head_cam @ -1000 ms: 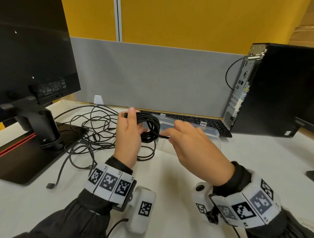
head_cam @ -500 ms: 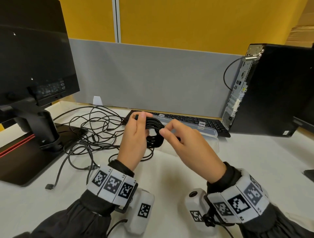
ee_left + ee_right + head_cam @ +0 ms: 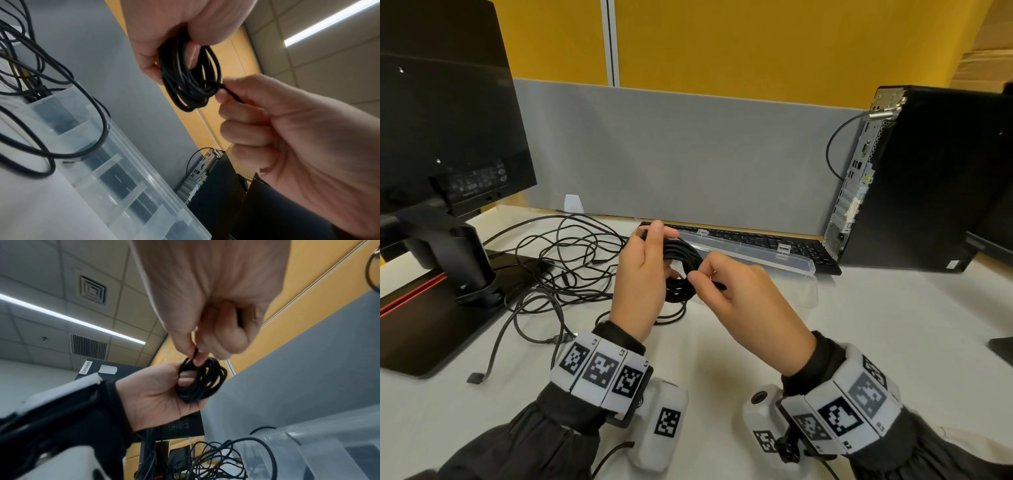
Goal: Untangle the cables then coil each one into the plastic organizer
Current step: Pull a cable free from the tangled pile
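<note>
— Holding anything, the left hand (image 3: 642, 284)?

— Yes. Its fingers are curled through a black coil (image 3: 683, 274), thumb pressed on top, with one plug end sticking out above the thumb at about 11 o'clock of the coil. The coil is up off the desk (image 3: 859, 342), in front of the organizer (image 3: 796, 265).

— And the right hand (image 3: 750, 308)?

— At 4 o'clock of the coil. Thumb and forefinger pinch the loose tail of that same cable right at the coil's edge; the other fingers are folded into the palm. The left wrist view shows the tail running from the pinch straight into the loops.

— Where is the organizer?

— It's clear plastic with dividers, lid open, lying at 1 o'clock of the hands, just in front of the keyboard (image 3: 791, 245). From the left wrist, its compartments look bare apart from one cable draped over the near end.

— The rest of the cables?

— A tangle (image 3: 558, 260) of black cables sprawls at 9 o'clock of the hands, reaching the monitor (image 3: 441, 137) stand. A computer tower (image 3: 928, 178) stands at 2 o'clock, and a grey partition (image 3: 688, 154) runs along the back.
</note>
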Demonstrator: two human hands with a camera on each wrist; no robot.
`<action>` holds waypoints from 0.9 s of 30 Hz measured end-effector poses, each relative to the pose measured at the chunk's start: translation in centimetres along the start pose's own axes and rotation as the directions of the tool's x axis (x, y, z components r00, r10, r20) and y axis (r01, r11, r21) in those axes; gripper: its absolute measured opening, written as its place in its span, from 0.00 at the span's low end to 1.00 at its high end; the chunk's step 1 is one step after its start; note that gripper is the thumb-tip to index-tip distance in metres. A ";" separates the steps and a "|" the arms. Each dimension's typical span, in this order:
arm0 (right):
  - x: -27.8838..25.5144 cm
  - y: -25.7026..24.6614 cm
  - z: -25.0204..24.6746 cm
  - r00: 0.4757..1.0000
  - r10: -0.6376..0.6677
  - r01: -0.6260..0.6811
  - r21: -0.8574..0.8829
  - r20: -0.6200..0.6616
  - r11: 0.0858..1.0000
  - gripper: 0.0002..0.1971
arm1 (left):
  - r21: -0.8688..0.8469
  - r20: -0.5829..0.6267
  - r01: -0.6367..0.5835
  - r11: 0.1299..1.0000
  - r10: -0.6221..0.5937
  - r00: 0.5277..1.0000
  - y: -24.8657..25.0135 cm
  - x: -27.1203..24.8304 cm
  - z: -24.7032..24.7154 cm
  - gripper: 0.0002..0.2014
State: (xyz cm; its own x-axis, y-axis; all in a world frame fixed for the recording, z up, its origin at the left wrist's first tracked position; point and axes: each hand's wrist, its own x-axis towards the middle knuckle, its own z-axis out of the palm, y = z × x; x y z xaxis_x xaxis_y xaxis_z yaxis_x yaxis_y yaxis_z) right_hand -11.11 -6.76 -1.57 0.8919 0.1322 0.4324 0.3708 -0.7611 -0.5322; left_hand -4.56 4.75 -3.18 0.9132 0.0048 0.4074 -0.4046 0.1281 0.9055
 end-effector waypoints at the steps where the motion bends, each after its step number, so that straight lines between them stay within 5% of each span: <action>1: 0.0 0.0 0.1 1.000 -0.003 0.003 -0.001 0.000 1.000 0.09 | 0.024 -0.008 -0.011 1.000 0.011 1.000 -0.1 0.1 -0.1 0.15; 5: -0.3 -0.4 0.2 0.993 -0.040 0.047 -0.069 0.107 0.997 0.12 | 0.145 -0.026 -0.028 0.989 0.032 0.999 -0.4 0.3 -0.6 0.18; 11: 0.5 0.2 -3.3 0.976 -0.152 0.124 0.174 0.157 0.977 0.12 | 0.078 -0.013 -0.060 0.995 0.061 0.998 0.9 0.0 -0.4 0.20; 14: 0.8 1.8 -3.6 0.945 -0.324 0.314 -0.144 -0.053 0.939 0.15 | -0.132 0.028 0.024 0.991 -0.020 0.999 1.6 -0.1 -0.2 0.20; 16: 1.2 2.3 -3.2 0.894 -0.397 0.282 -0.426 -0.208 0.860 0.15 | -0.266 0.048 0.107 0.958 -0.098 0.994 1.9 -0.2 0.0 0.20; 18: 1.4 2.9 -2.5 0.866 -0.419 0.255 -0.479 -0.272 0.840 0.15 | -0.338 0.064 0.150 0.929 -0.136 0.989 2.0 -0.5 0.3 0.21; 24: 1.7 3.0 -0.9 0.940 -0.148 0.173 0.059 -0.307 0.983 0.12 | -0.412 0.096 0.146 0.900 -0.116 0.989 2.2 -1.2 1.0 0.21; 27: 1.7 2.4 -0.6 0.979 0.094 0.009 0.497 -0.181 0.868 0.09 | -0.294 0.061 0.047 0.955 -0.031 0.998 2.2 -1.3 0.9 0.18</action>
State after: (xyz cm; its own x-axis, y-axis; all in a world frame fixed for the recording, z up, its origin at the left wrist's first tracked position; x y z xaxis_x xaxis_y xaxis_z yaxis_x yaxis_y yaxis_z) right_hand -8.90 -8.74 -1.66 0.8612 -0.0565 0.5051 0.4583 -0.3433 -0.8198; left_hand -6.70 4.12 -1.63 0.9207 -0.0595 0.3857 -0.3288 0.4143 0.8487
